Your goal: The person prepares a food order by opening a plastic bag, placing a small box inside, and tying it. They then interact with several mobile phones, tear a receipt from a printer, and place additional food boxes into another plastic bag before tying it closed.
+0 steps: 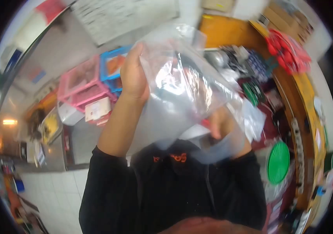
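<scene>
A large clear plastic bag (174, 105) is spread out in front of my chest, bright with reflections. My left hand (135, 74) grips its upper left edge, thumb up along the plastic and the other fingers hidden behind the hand and film. Lower on the right, my right hand (221, 121) is partly veiled by the bag, its fingers curled at the loose plastic near the lower right side. A small patch of red and white shows through the film beside that hand.
On the left counter stand pink plastic baskets (80, 84), a blue basket (104, 66) and a yellow-filled tray (51, 126). A green round lid (278, 162) lies at right, below a white plastic bag (254, 119). Red bags (289, 50) hang on the wooden shelf edge.
</scene>
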Available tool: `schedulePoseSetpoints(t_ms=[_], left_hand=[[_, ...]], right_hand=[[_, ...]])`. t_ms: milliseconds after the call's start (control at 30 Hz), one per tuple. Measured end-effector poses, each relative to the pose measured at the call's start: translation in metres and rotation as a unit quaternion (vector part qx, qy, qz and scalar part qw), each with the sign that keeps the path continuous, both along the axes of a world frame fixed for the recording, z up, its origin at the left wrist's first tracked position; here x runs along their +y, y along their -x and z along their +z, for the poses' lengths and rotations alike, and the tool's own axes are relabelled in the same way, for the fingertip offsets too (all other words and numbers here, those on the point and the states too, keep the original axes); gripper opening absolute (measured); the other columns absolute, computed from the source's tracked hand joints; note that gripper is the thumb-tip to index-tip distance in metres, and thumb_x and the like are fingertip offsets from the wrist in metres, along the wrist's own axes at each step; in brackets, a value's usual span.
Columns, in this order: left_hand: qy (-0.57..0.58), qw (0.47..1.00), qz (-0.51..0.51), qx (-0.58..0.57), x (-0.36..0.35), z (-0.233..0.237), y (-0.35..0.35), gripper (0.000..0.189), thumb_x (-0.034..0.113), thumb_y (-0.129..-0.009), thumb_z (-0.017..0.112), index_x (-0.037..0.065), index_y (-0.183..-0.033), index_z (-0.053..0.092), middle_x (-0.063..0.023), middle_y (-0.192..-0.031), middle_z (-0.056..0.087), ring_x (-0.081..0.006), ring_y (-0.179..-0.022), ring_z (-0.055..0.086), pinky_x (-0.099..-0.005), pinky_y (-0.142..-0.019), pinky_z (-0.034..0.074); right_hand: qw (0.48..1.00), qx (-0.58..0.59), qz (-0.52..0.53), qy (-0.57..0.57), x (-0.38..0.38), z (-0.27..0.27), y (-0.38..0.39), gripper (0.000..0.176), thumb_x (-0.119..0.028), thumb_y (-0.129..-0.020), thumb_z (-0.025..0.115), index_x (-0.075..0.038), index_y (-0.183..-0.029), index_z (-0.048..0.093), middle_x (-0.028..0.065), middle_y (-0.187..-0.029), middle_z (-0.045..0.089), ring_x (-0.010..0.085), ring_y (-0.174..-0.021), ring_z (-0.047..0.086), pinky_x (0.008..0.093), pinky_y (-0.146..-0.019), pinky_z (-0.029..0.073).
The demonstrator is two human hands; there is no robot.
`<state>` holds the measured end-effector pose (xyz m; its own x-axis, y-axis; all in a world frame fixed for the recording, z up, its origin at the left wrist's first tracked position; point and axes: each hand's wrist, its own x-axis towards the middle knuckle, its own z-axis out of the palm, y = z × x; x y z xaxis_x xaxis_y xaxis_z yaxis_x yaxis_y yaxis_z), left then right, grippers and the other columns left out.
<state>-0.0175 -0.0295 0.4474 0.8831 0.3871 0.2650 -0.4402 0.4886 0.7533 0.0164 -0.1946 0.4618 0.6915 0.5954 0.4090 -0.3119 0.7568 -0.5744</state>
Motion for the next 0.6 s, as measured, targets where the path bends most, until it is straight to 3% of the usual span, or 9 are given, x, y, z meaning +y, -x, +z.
schedulePoseSetpoints(t_ms=[133,200,267,400,433,467,500,533,600], left_hand=[[0.02,0.983,0.148,-0.104,0.053,-0.01,0.048,0.041,0.028,-0.095,0.033,-0.003,-0.116,0.05,-0.0185,-0.117,0.056,-0.0287,-0.098,0.059,-0.0409,-0.08,0.05],[0.039,0.976,0.191,-0.093,0.074,-0.015,0.079,0.039,0.027,-0.096,0.031,-0.001,-0.115,0.05,-0.015,-0.113,0.057,-0.027,-0.1,0.057,-0.0396,-0.085,0.047],[0.038,0.957,0.259,-0.121,0.098,-0.025,0.108,0.038,0.027,-0.097,0.029,0.0,-0.111,0.051,-0.0126,-0.109,0.058,-0.025,-0.103,0.056,-0.0384,-0.09,0.044],[0.006,0.916,0.391,-0.094,0.158,-0.083,0.168,0.034,0.03,-0.098,0.034,0.002,-0.107,0.053,-0.0107,-0.104,0.058,-0.0225,-0.096,0.055,-0.0372,-0.09,0.042],[-0.157,0.867,0.458,0.12,0.165,-0.091,0.19,0.034,0.031,-0.097,0.037,0.002,-0.104,0.054,-0.0115,-0.102,0.057,-0.024,-0.093,0.054,-0.0372,-0.089,0.042],[-0.286,0.748,0.495,0.337,0.164,-0.096,0.207,0.034,0.032,-0.097,0.04,0.002,-0.101,0.055,-0.0124,-0.101,0.057,-0.0256,-0.09,0.053,-0.0373,-0.089,0.043],[-0.124,0.831,0.421,0.341,0.162,-0.097,0.218,0.035,0.035,-0.093,0.048,0.002,-0.101,0.06,-0.0164,-0.095,0.058,-0.0309,-0.089,0.055,-0.041,-0.086,0.044],[-0.481,0.684,0.457,0.304,0.181,-0.124,0.235,0.047,0.041,-0.09,0.051,0.001,-0.07,0.065,-0.0182,-0.066,0.061,-0.0313,-0.058,0.059,-0.0422,-0.058,0.046],[-0.551,0.66,0.297,0.416,0.173,-0.13,0.279,0.049,0.046,-0.085,0.056,0.002,-0.065,0.064,-0.0182,-0.068,0.061,-0.0322,-0.062,0.059,-0.0397,-0.059,0.046]], right_hand=[[0.998,0.054,0.034,0.0,0.034,-0.021,0.02,0.024,-0.024,-0.088,0.063,-0.005,-0.102,0.062,0.0043,-0.096,0.062,0.0185,-0.089,0.058,0.0353,-0.081,0.047],[0.996,0.077,0.05,0.007,0.055,-0.041,0.017,0.023,-0.025,-0.088,0.062,-0.005,-0.101,0.063,0.0035,-0.096,0.063,0.0183,-0.089,0.058,0.0355,-0.081,0.047],[0.99,0.0,0.135,-0.028,0.078,-0.068,-0.005,0.02,-0.022,-0.09,0.059,-0.006,-0.101,0.063,0.0031,-0.093,0.063,0.0192,-0.088,0.059,0.0347,-0.079,0.047],[0.987,0.023,0.145,0.061,0.12,-0.073,0.032,0.015,-0.02,-0.09,0.06,-0.008,-0.098,0.063,0.0033,-0.085,0.063,0.018,-0.082,0.06,0.0339,-0.074,0.048],[0.99,0.009,0.107,0.086,0.13,-0.078,0.041,0.014,-0.02,-0.09,0.06,-0.008,-0.096,0.062,0.0036,-0.085,0.063,0.0181,-0.082,0.06,0.0337,-0.073,0.048],[0.991,-0.012,0.076,0.107,0.138,-0.085,0.046,0.014,-0.021,-0.09,0.061,-0.008,-0.094,0.061,0.0039,-0.086,0.063,0.0182,-0.081,0.06,0.0335,-0.071,0.048],[0.988,-0.079,0.068,0.118,0.147,-0.094,0.047,0.013,-0.021,-0.089,0.062,-0.009,-0.091,0.059,0.0033,-0.084,0.062,0.018,-0.08,0.059,0.0328,-0.071,0.047],[0.98,-0.147,0.058,0.121,0.156,-0.105,0.042,0.014,-0.022,-0.088,0.063,-0.009,-0.087,0.057,0.0027,-0.083,0.06,0.0179,-0.078,0.058,0.032,-0.07,0.047],[0.974,-0.163,0.098,0.12,0.176,-0.137,0.03,0.02,-0.022,-0.085,0.066,-0.01,-0.081,0.05,0.0016,-0.078,0.056,0.0166,-0.073,0.054,0.0312,-0.069,0.046]])
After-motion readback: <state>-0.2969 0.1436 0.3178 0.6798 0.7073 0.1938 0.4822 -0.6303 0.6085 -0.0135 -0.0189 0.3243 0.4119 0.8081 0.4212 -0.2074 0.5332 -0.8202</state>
